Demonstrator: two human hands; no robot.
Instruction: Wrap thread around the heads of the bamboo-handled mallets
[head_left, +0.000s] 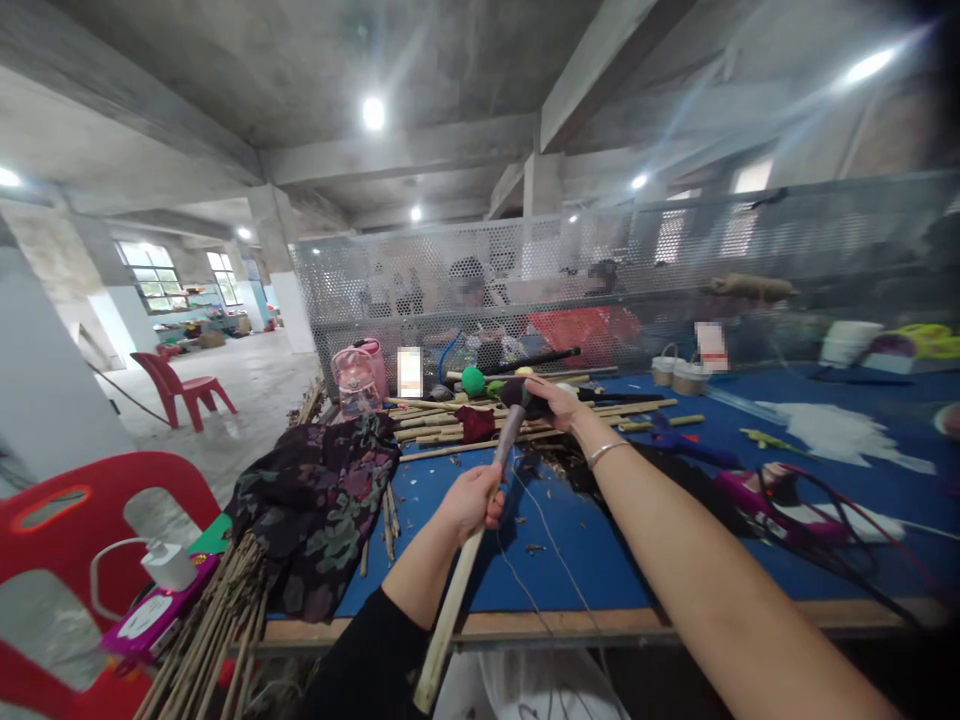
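My left hand (474, 498) is closed around a pale wooden stick (448, 625), held at a slant above the table's front edge. Above that hand a smooth grey covering (509, 438) surrounds the stick. At its upper end sits a dark, rounded bundle (514, 391) that looks like cloth. My right hand (553, 402) has its fingers wrapped over this bundle, which hides part of it. Thin pale threads (541, 515) hang beside the stick. Behind it, several similar sticks (420, 432) lie across the blue table (442, 495), with a dark red cloth (475, 424) on them.
A flowered dark cloth (322, 500) drapes over the table's left side, above a bundle of thin stalks (214, 610). Red chairs (112, 475) stand left. Purple devices with cables (780, 510) lie right. A perforated metal screen (420, 310) rises behind, with people beyond it.
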